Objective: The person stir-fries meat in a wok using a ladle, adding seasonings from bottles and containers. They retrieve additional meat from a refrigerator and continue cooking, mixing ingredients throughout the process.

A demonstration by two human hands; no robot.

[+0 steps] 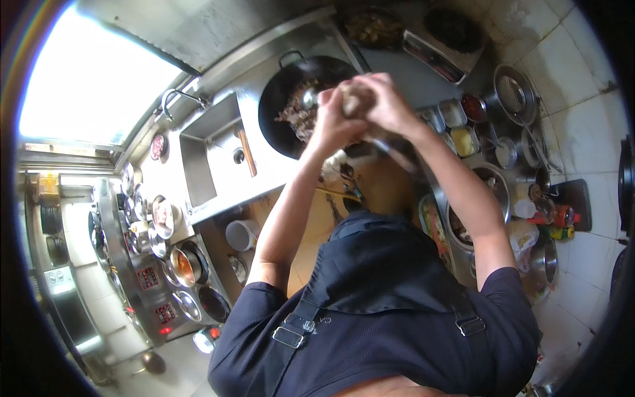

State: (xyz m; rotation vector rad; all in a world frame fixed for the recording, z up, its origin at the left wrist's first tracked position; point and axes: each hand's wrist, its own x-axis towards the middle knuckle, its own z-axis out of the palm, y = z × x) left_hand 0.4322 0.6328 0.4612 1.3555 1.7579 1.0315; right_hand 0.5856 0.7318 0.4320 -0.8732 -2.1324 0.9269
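Observation:
Both my hands grip a blurred, brownish lump (pixel 355 100), perhaps a piece of meat; I cannot tell exactly what it is. My left hand (pixel 333 118) clasps it from the left and my right hand (pixel 389 103) from the right. The lump is held over the right side of a large black wok (pixel 272 94). Dark brown cooked pieces, apparently meat (pixel 301 124), lie in the wok. A shiny rounded metal ladle bowl (pixel 310 98) shows among them. My hands and forearms hide the wok's right part.
A steel sink (pixel 198 168) with a faucet (pixel 171 103) stands left of the wok. Seasoning containers (pixel 465 141) and a large steel pot (pixel 507 198) line the right counter. A portable stove (pixel 436 57) is at the back right. Pots (pixel 184 268) crowd the left counter.

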